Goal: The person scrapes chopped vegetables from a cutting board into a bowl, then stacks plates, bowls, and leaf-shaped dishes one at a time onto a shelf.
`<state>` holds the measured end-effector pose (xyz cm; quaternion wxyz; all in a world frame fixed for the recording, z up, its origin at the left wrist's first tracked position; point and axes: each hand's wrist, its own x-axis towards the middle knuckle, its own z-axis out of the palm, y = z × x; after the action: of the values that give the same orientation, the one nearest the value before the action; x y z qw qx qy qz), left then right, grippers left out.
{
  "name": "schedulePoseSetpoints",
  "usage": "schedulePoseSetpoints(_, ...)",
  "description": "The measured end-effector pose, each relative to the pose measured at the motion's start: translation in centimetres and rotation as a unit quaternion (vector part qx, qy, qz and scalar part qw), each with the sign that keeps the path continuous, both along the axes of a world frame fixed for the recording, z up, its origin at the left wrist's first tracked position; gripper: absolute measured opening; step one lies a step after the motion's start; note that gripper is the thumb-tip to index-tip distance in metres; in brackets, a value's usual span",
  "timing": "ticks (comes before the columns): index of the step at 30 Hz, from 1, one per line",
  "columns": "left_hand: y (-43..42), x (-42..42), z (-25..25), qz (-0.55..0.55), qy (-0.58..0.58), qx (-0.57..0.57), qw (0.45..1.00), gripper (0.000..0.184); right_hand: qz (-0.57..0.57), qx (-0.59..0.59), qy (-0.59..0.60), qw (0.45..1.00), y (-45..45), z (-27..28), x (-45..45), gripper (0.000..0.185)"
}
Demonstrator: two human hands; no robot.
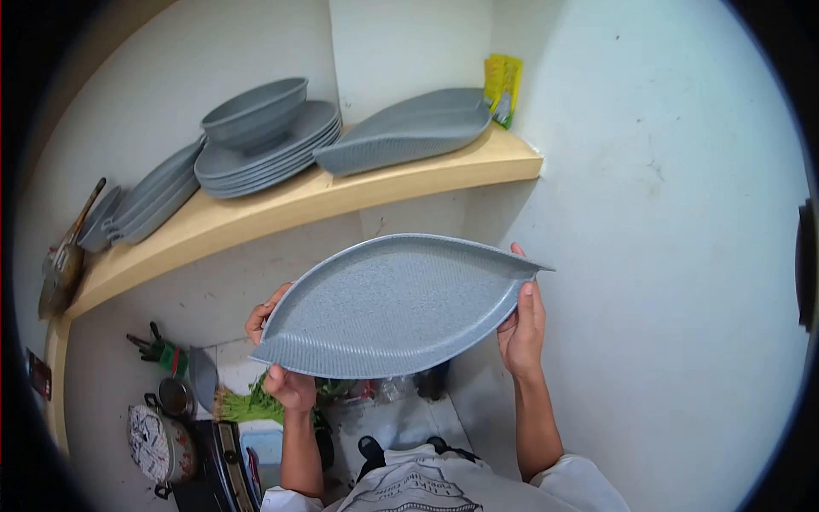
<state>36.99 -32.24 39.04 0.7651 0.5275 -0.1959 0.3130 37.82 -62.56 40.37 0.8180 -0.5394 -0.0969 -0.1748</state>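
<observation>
A grey speckled leaf-shaped tray (392,299) with a ribbed rim is held up in front of me, below the shelf. My left hand (286,375) grips its left pointed end, thumb at the near edge and fingers around the far side. At the right tip, my right hand (522,328) is closed on the rim, with its thumb on the near edge and part of the fingers hidden behind. A similar grey leaf-shaped tray (409,128) rests on the shelf above.
The wooden shelf (341,192) also carries a stack of grey plates (264,162) under a bowl (256,115), oval dishes (158,192) and a yellow packet (503,85). Lower left are a pot (179,448), green vegetables (256,403) and a stove (226,461).
</observation>
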Motion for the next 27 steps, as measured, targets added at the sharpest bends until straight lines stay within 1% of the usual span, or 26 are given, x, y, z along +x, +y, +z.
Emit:
schedulePoseSetpoints(3, -0.3, 1.1, 2.1, -0.031, -0.045, 0.026, 0.998, 0.081, -0.034, -0.001, -0.024, 0.999, -0.9, 2.6, 0.4, 0.063)
schedulePoseSetpoints(6, -0.1, 2.1, 4.9, -0.038, -0.077, 0.069, 0.994, 0.079, -0.031, -0.004, -0.024, 0.999, -1.4, 6.1, 0.5, 0.060)
schedulePoseSetpoints(8, 1.1, 3.7, 6.0, -0.030, -0.136, 0.119, 0.983, 0.074, -0.013, -0.005, -0.040, 0.999, -1.8, 8.3, 1.2, 0.057)
schedulePoseSetpoints(10, 1.5, 4.3, 7.9, -0.007, -0.163, 0.160, 0.974, 0.060, -0.009, -0.015, -0.047, 0.999, -2.3, 10.8, 2.1, 0.052)
schedulePoseSetpoints(13, 2.3, 4.5, 11.2, 0.040, -0.177, 0.276, 0.944, 0.040, -0.011, -0.043, -0.052, 0.998, -2.5, 15.2, 4.1, 0.045)
schedulePoseSetpoints(14, 2.2, 4.6, 12.4, 0.056, -0.192, 0.304, 0.932, 0.023, -0.007, -0.054, -0.059, 0.997, -2.4, 16.7, 4.6, 0.043)
schedulePoseSetpoints(17, 1.9, 5.8, 14.5, 0.043, -0.184, 0.279, 0.941, 0.014, -0.015, -0.092, -0.093, 0.991, -1.9, 20.5, 7.2, 0.041)
schedulePoseSetpoints(18, 1.8, 6.4, 15.5, 0.053, -0.200, 0.270, 0.940, 0.015, -0.021, -0.105, -0.105, 0.989, -1.8, 21.5, 8.1, 0.041)
schedulePoseSetpoints(21, 1.4, 8.3, 17.7, 0.056, -0.154, 0.214, 0.963, 0.022, -0.016, -0.148, -0.106, 0.983, -1.8, 24.5, 10.2, 0.037)
schedulePoseSetpoints(22, 1.1, 8.7, 18.4, 0.063, -0.145, 0.191, 0.969, 0.037, -0.002, -0.148, -0.110, 0.983, -1.7, 25.3, 11.0, 0.034)
schedulePoseSetpoints(25, 1.0, 10.4, 18.8, 0.024, -0.123, 0.181, 0.975, 0.043, 0.005, -0.185, -0.108, 0.977, -2.4, 26.2, 14.8, 0.031)
schedulePoseSetpoints(27, 0.2, 10.8, 18.8, 0.014, -0.121, 0.164, 0.979, 0.042, -0.012, -0.211, -0.094, 0.973, -2.5, 26.4, 16.5, 0.032)
